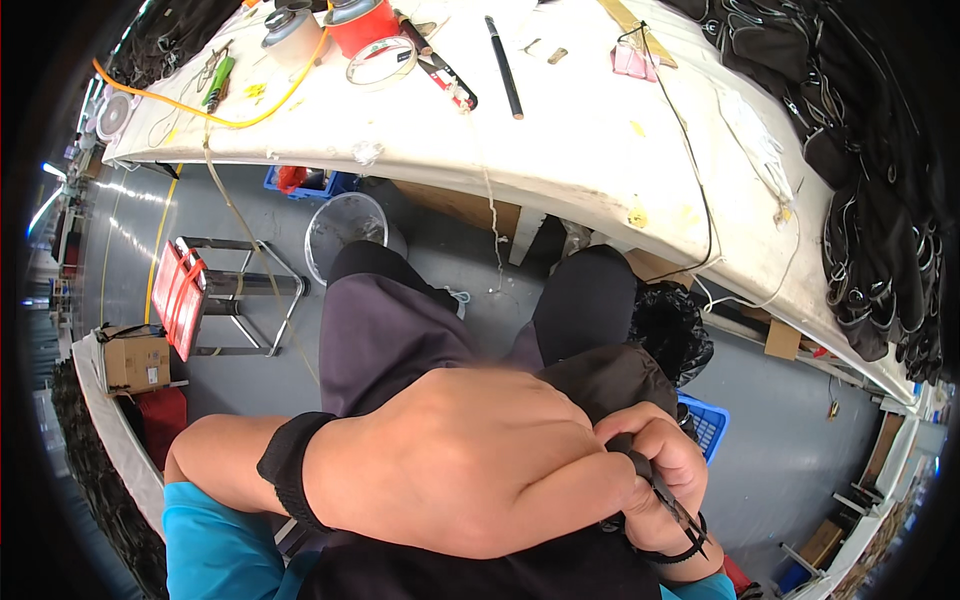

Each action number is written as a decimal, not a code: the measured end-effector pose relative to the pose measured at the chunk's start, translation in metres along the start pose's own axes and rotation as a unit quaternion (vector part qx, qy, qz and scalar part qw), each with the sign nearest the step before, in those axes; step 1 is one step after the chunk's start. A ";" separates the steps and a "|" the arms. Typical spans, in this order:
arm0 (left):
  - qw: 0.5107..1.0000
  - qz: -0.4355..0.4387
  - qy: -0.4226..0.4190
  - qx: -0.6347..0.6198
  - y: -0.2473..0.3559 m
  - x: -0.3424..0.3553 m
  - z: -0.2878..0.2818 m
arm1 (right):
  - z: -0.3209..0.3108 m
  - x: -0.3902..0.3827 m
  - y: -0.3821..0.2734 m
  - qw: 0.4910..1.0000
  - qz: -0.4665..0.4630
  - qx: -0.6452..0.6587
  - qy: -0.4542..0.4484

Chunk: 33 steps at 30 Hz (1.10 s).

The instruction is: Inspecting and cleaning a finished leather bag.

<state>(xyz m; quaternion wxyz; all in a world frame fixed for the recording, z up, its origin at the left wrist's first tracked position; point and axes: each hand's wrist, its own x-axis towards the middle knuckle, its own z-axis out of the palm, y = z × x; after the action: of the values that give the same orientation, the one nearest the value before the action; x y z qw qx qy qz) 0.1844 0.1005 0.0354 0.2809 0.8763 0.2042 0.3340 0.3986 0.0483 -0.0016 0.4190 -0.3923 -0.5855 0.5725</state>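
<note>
- Your left hand (470, 450) reaches across your lap, back upward, a black band (295, 470) round its wrist; most of its fingers are hidden, so I cannot tell how firmly they grip.
- Your right hand (668, 455) is curled round small dark scissors (677, 507), whose blades point down toward its wrist, near a thin black bracelet (692, 543).
- The scissors are at the right of your lap, just beside your left thumb.
- A dark strip (622, 443) shows between your two hands where they meet; its full shape is covered.
- Just beyond your left knuckles, dark cloth (610, 385) lies on your right thigh.
- In front of you stands a white-covered table (590, 150).
- On it you have a black pen (505, 70), a clear tape roll (352, 68), a red can (362, 30), a green-handled tool (219, 84) and a pink block (632, 63).
- At the table's right, black bags (870, 180) are piled up.
- On the floor, a clear bin (320, 232) stands just past your left knee, with a red-seated stool (178, 305) further left.
- To your right, a blue basket (708, 425) sits beside a black plastic bag (675, 330).
</note>
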 end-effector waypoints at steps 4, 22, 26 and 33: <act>1.000 0.003 -0.011 0.007 0.005 0.006 0.002 | 0.001 -0.003 0.003 1.000 0.008 0.017 0.009; 0.903 -0.251 -0.037 -0.348 -0.019 0.007 0.010 | -0.002 -0.002 0.008 0.999 0.020 0.032 0.000; 0.903 -0.281 -0.020 -0.324 -0.018 -0.001 0.004 | -0.004 -0.001 0.006 1.000 0.011 0.003 -0.013; 0.984 -0.100 0.018 -0.150 -0.009 -0.013 0.006 | -0.003 -0.001 0.005 1.000 0.008 0.000 -0.018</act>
<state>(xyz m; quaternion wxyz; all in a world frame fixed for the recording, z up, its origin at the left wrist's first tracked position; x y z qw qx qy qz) 0.1781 0.0978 0.0193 0.4370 0.7935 0.2433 0.3467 0.4017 0.0487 -0.0066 0.4040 -0.3868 -0.5893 0.5831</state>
